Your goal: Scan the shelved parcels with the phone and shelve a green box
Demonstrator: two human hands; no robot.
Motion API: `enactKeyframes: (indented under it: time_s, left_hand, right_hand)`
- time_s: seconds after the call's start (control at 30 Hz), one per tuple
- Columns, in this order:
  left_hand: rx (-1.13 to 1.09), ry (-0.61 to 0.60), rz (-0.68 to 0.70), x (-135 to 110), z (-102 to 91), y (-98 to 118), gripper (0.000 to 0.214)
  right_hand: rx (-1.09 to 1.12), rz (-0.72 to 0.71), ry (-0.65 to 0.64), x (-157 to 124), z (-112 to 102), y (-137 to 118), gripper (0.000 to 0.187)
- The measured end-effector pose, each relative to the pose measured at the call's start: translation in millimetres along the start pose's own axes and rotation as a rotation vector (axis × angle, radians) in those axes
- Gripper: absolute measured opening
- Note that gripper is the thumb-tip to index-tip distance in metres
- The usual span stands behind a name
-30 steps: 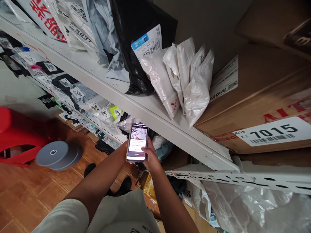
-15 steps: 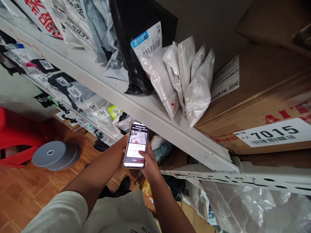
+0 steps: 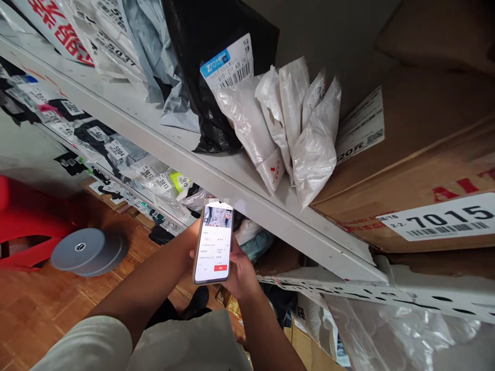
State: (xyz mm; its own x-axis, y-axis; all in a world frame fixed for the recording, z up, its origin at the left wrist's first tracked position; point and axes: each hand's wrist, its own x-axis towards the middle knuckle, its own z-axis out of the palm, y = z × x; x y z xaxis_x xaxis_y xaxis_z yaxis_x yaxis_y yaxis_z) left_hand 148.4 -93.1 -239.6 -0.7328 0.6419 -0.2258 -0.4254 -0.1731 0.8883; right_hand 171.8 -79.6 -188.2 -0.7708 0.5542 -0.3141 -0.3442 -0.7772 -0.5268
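My right hand [image 3: 243, 270] is wrapped round a smartphone [image 3: 212, 247], its thumb at the right edge and a fingertip showing at the left edge. The lit screen has a photo at the top, lines of text and a red button near the bottom. My left arm reaches behind the phone; only the wrist area of my left hand [image 3: 195, 230] shows, and its fingers are hidden. Beyond the phone, packed parcels lie on the lower shelf, among them a yellow-green parcel [image 3: 179, 181] and a bluish bag [image 3: 257, 246].
The white upper shelf [image 3: 185, 159] crosses above my hands. On it stand a black parcel [image 3: 216, 126], several small white packets [image 3: 315, 149] and a cardboard box [image 3: 359, 198] labelled 7015. A grey round stool [image 3: 79, 249] and red plastic furniture [image 3: 29, 221] are at the left.
The phone screen has switched from a darkened page to a white page with a red button. My right thumb has moved off the screen to its edge. The phone sits slightly lower in view.
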Motion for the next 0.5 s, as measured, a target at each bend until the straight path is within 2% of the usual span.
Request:
enactKeyframes:
  time_s: [0.07, 0.13, 0.2, 0.27, 0.33, 0.43, 0.5]
  left_hand:
    - [0.13, 0.051, 0.034, 3, -12.3, 11, 0.077]
    - [0.347, 0.152, 0.075, 6, -21.3, 23, 0.076]
    - [0.619, 0.271, 0.091, 11, -19.6, 33, 0.086]
    - [0.851, 0.337, 0.102, 19, -6.2, 39, 0.095]
    - [1.033, 0.384, 0.133, 27, 13.0, 40, 0.093]
    - [1.065, 0.423, 0.139, 34, 35.9, 36, 0.083]
    - [1.031, 0.439, 0.094, 33, 42.6, 32, 0.077]
  right_hand:
    - [0.059, 0.105, -0.048, 11, -1, 5, 0.062]
    - [0.087, 0.203, -0.092, 26, 1, 11, 0.06]
    - [0.098, 0.266, -0.133, 43, 4, 15, 0.06]
    - [0.097, 0.273, -0.167, 57, 7, 13, 0.059]
    - [0.087, 0.238, -0.179, 66, 6, 7, 0.057]
    - [0.07, 0.164, -0.15, 70, -2, -2, 0.053]
    - [0.058, 0.153, -0.141, 68, -9, -5, 0.051]
